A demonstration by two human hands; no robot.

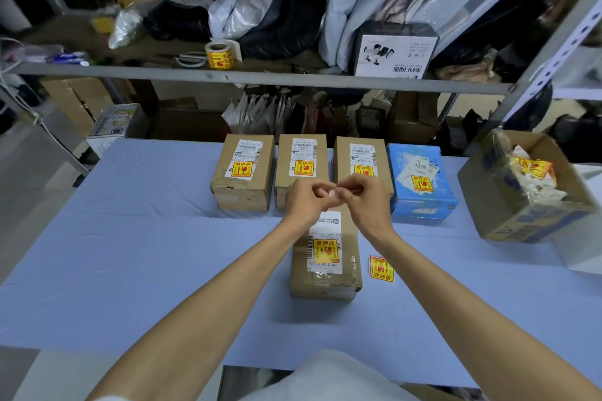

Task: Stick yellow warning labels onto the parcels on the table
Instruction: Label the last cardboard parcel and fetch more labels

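Matt cardboard parcels (242,169), glossy paper labels (381,268)

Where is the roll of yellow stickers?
In the head view, the sticker roll stands on the shelf behind the table, left of centre, just right of the scissors.

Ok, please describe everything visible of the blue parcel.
The blue parcel is box-shaped, wrapped in what looks like glossy blue plastic. It lies flat at the right end of the back row, close beside a brown cardboard parcel. Its top bears a wrinkled white shipping label and a yellow warning label with red print.
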